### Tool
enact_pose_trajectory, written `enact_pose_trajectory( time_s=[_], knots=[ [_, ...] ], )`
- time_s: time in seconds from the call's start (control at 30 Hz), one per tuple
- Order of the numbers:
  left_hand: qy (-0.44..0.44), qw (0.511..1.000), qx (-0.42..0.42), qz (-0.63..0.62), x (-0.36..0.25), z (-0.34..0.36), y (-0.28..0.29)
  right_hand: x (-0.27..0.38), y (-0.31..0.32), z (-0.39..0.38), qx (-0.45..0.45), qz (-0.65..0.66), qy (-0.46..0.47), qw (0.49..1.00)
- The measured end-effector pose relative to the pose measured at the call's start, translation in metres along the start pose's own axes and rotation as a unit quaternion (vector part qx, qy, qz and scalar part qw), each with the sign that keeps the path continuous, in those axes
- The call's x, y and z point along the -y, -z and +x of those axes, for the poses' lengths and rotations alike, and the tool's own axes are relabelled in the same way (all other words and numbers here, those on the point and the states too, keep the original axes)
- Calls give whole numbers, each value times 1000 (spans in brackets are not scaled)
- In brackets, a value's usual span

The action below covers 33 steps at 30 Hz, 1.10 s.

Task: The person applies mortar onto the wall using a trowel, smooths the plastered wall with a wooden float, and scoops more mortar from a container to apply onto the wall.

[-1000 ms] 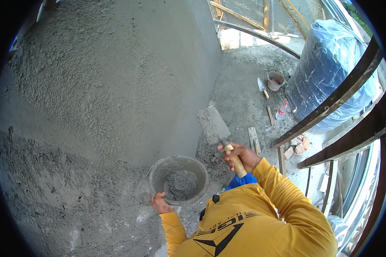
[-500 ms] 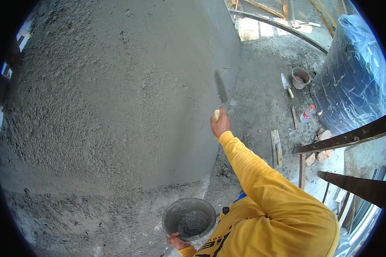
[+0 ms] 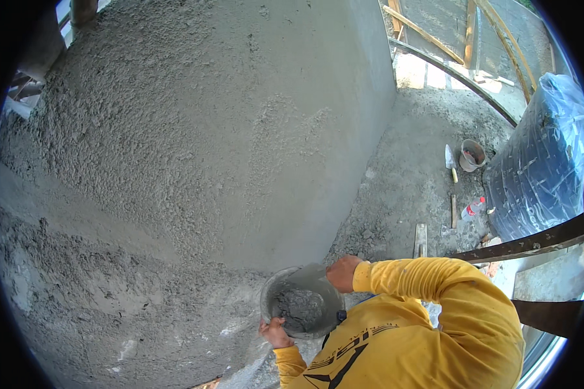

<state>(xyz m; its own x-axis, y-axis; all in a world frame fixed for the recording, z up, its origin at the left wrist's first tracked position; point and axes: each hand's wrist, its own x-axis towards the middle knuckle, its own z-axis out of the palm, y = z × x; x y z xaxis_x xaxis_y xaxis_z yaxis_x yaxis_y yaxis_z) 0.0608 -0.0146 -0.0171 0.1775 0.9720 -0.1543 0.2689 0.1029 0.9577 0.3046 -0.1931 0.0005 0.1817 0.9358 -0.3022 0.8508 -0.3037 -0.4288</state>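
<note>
My left hand [image 3: 276, 333] grips the near-left rim of a round grey bucket [image 3: 267, 299], with the thumb over the edge. Wet grey mortar [image 3: 298, 309] lies in the bottom. Closed in a fist, my right hand [image 3: 344, 273] holds a trowel at the bucket's far-right rim. The trowel's grey blade [image 3: 313, 277] reaches in over the bucket's mouth and blends with its wall; the handle is hidden in my fist. Beyond the bucket rises a mortar-covered wall [image 3: 194, 129], rough on the left and smoother toward its right edge.
Along the floor on the right lie a second trowel [image 3: 450, 163], a small bucket [image 3: 472, 155], a bottle with a red cap [image 3: 473, 208] and a long float [image 3: 421, 240]. A big plastic-wrapped roll [image 3: 542, 162] stands there. Dark curved bars [image 3: 532, 245] cross at right.
My right hand has come down from the wall to the bucket with the trowel. My left hand still holds the bucket. The view has shifted, so the wall and floor things sit differently.
</note>
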Motion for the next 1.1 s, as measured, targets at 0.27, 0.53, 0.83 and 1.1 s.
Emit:
enact_pose_trajectory(
  time_s=[0.27, 0.53, 0.83, 1.1],
  knots=[
    [-75, 955, 252, -135, -10, 8, -34, 43, -42, -15, 267, 348, -111, 892],
    [-11, 953, 221, -207, -38, 29, -40, 70, -23, -43, 32, 420, -158, 893],
    [33, 990, 96, -101, -29, 56, -5, 86, 28, -135, -267, 865, 123, 406],
    [52, 995, 18, -78, 30, 74, 117, 77, 168, -231, -805, 373, -69, 456]
  ],
)
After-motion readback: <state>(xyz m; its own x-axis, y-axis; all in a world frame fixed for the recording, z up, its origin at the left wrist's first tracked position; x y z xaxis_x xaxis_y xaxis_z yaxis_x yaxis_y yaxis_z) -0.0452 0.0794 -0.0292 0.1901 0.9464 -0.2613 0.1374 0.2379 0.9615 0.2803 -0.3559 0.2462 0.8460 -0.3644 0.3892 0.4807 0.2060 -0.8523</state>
